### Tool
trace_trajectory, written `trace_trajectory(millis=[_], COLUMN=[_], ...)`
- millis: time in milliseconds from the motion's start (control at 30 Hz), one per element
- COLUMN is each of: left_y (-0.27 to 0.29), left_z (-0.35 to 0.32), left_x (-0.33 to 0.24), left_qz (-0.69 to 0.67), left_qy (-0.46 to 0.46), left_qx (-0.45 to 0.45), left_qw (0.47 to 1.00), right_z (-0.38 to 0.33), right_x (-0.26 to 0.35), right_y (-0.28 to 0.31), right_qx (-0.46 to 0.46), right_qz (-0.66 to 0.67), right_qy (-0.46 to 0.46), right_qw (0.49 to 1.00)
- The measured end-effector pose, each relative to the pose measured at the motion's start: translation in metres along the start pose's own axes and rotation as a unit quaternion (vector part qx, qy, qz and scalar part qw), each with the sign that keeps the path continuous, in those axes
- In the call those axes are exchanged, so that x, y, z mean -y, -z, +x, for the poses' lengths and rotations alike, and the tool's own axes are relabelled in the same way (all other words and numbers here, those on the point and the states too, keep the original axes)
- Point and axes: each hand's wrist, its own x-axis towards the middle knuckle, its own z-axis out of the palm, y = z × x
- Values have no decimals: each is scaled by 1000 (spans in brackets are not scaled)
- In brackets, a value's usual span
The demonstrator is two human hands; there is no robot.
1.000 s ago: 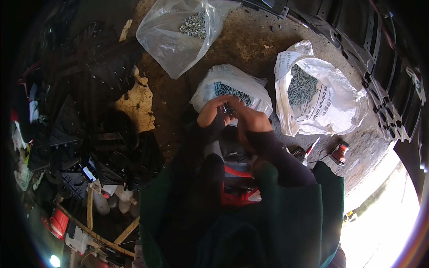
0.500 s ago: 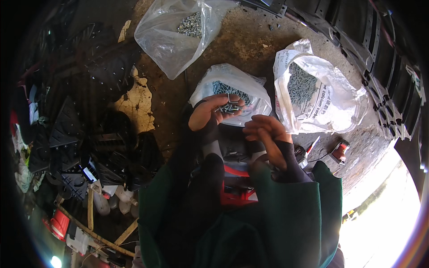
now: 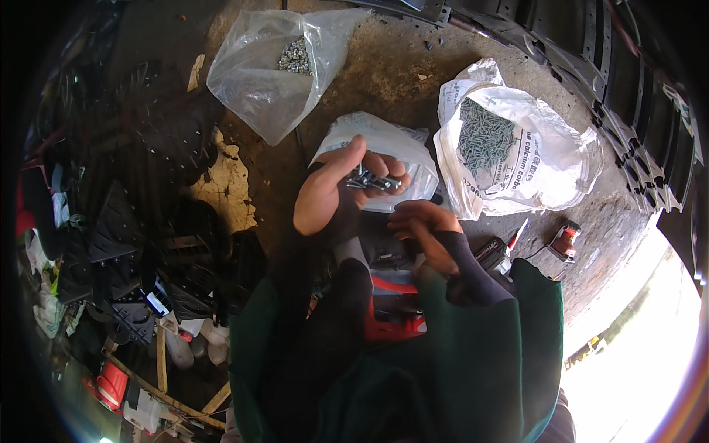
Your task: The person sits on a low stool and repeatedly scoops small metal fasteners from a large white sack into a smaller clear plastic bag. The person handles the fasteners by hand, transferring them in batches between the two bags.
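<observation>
My left hand (image 3: 325,184) is turned palm up, its fingers curled round a small pile of silvery bolts (image 3: 369,179). It hangs over the near edge of a white plastic bag (image 3: 417,159), hiding most of what lies inside. Just right of it and lower, my right hand (image 3: 428,225) is held with loosely bent fingers apart from the bolts; I see nothing in it. To the right lies a white woven sack (image 3: 554,166) with its mouth spread, showing many bolts (image 3: 485,136). Farther back, a clear plastic bag (image 3: 255,88) holds a heap of nuts (image 3: 295,57).
Dark metal brackets (image 3: 122,236) are piled at the left. A red-and-black tool (image 3: 567,240) and a battery-like block (image 3: 491,253) lie right of my right hand. Black metal frames (image 3: 591,59) stand at the far right. Something red (image 3: 391,328) sits between my legs.
My left hand has tilted and come nearer, its fingers curling more round the bolts. My right hand has shifted slightly left and down, with its fingers more bent.
</observation>
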Motion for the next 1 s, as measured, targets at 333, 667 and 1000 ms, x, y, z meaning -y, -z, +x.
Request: trace_trajectory(millis=[333,667,1000], left_y=[-64,-108,42], left_z=[36,15,-14], left_x=[35,50,12], left_qz=[-30,365,506], left_qy=[83,21,-148], left_qx=[48,8,-303], left_qw=[995,931,794], right_z=[-6,2,34], right_x=[32,29,142], right_y=[-2,-15,-77], right_qx=[11,-12,62], right_qz=[-153,-11,-139], right_qy=[-79,-23,401], right_qw=[985,1000,903])
